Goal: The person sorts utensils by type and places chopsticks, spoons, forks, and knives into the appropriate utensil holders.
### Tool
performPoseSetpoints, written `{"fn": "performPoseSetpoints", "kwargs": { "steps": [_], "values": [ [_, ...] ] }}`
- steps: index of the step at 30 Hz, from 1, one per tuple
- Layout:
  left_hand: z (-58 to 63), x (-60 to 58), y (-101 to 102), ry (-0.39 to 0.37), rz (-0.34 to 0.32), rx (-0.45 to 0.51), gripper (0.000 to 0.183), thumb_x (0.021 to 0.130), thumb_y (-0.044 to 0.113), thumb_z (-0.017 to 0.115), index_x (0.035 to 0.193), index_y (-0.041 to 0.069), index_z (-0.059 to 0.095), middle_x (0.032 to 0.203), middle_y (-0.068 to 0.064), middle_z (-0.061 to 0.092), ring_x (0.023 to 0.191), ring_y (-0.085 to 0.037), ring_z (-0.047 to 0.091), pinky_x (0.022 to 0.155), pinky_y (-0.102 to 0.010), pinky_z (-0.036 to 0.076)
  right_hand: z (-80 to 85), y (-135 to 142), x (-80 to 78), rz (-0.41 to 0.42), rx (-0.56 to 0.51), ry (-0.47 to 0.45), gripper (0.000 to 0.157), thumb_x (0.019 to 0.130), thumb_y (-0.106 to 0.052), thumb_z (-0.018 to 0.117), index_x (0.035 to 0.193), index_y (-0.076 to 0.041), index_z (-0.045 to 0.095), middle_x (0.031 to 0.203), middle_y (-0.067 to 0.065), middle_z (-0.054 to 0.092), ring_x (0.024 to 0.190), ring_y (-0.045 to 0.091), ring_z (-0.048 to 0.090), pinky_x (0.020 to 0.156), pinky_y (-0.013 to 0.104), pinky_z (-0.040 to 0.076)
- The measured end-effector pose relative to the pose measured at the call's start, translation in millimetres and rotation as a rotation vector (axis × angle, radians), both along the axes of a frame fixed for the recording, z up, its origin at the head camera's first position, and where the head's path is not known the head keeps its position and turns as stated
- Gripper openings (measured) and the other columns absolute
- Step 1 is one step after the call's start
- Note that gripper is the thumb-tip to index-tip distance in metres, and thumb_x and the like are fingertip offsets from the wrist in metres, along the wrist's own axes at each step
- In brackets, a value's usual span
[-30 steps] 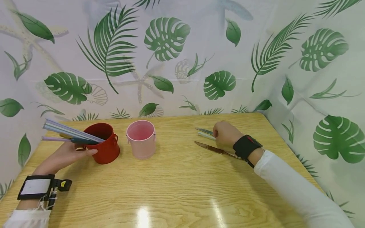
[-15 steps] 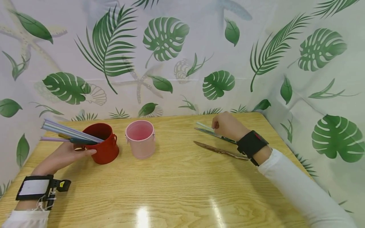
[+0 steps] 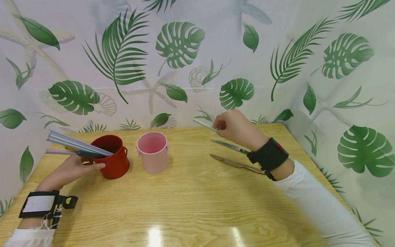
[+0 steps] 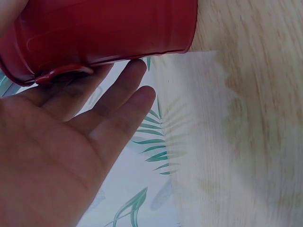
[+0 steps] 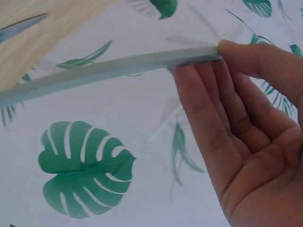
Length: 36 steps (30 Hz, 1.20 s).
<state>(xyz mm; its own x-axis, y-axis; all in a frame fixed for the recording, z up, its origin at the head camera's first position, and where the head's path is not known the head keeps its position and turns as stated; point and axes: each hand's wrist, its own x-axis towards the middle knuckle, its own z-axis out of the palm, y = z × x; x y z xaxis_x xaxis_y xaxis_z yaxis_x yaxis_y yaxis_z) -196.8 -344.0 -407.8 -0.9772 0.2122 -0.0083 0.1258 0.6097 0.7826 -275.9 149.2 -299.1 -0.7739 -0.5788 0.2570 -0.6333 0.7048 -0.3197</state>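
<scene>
My left hand (image 3: pixel 69 171) holds the side of a small red bucket (image 3: pixel 115 166), thumb in front and other fingers behind. In the left wrist view, fingers lie along the bucket's wall beside its handle loop (image 4: pixel 64 72). Several slim lavender and pale blue sticks (image 3: pixel 72 142) lean in the bucket, with a dark blue handle-like piece (image 3: pixel 91 154) among them. My right hand (image 3: pixel 239 132) pinches one end of a slim pale green stick (image 5: pixel 118 66) between thumb and fingers, raised above the table's back edge. Below it lie a silver-bladed knife (image 3: pixel 226 144) and a brownish knife (image 3: pixel 231 163).
A pink bucket (image 3: pixel 155 161) with small side lugs stands right of the red one. The wooden table (image 3: pixel 179 202) meets a leaf-printed cloth (image 3: pixel 197 79) at the back and right.
My right hand has lifted the pale green stick off the table, moving up and slightly left. Both knives now lie uncovered below it. My left hand keeps its hold on the red bucket.
</scene>
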Motion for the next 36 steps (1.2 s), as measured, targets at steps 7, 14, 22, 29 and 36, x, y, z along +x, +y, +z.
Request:
{"fn": "performPoseSetpoints", "kwargs": {
  "steps": [7,14,22,29,36],
  "values": [
    [-1.9,-0.9,-1,0.01,-0.001,0.001,0.072,0.091,0.034,0.068,0.144,-0.003,0.036,0.136,-0.03,0.049,0.117,-0.045,0.047,0.096,-0.072,0.039,14.1,-23,11.5,0.029,-0.157,0.099,0.009,0.084,-0.007,0.074,0.093,-0.008,0.072,0.083,0.004,0.071,0.076,0.014,0.063,0.067,0.034,0.057],
    [-2.1,-0.9,-1,0.016,-0.005,0.008,0.073,0.09,0.033,0.069,0.145,-0.002,0.035,0.138,-0.031,0.047,0.118,-0.045,0.046,0.096,-0.074,0.038,22.1,-43,18.1,0.077,-0.389,0.197,0.012,0.084,-0.004,0.072,0.095,-0.008,0.071,0.087,0.003,0.071,0.078,0.009,0.063,0.066,0.031,0.061],
    [-2.0,-1.3,-1,0.017,-0.008,0.014,0.072,0.091,0.033,0.069,0.144,-0.002,0.036,0.138,-0.03,0.047,0.118,-0.046,0.046,0.096,-0.074,0.038,35.8,-63,26.4,0.13,-0.596,0.219,0.013,0.083,-0.002,0.074,0.095,-0.003,0.07,0.087,0.007,0.071,0.078,0.009,0.065,0.065,0.033,0.062],
    [-1.8,-2.2,1,0.017,-0.008,0.019,0.072,0.09,0.033,0.069,0.144,-0.002,0.036,0.138,-0.03,0.047,0.118,-0.045,0.046,0.097,-0.074,0.037,62.7,-86,57.8,0.168,-0.691,0.166,0.013,0.082,0.008,0.072,0.095,0.009,0.07,0.089,0.021,0.071,0.078,0.021,0.066,0.068,0.043,0.063],
    [-2.9,-2.1,-1,0.012,-0.008,0.016,0.073,0.09,0.033,0.07,0.145,-0.001,0.036,0.138,-0.03,0.047,0.118,-0.046,0.046,0.096,-0.073,0.039,64.8,-103,59.3,0.223,-0.781,0.19,0.014,0.081,0.008,0.073,0.094,0.009,0.07,0.087,0.021,0.071,0.078,0.019,0.066,0.068,0.041,0.063]
  ]
}}
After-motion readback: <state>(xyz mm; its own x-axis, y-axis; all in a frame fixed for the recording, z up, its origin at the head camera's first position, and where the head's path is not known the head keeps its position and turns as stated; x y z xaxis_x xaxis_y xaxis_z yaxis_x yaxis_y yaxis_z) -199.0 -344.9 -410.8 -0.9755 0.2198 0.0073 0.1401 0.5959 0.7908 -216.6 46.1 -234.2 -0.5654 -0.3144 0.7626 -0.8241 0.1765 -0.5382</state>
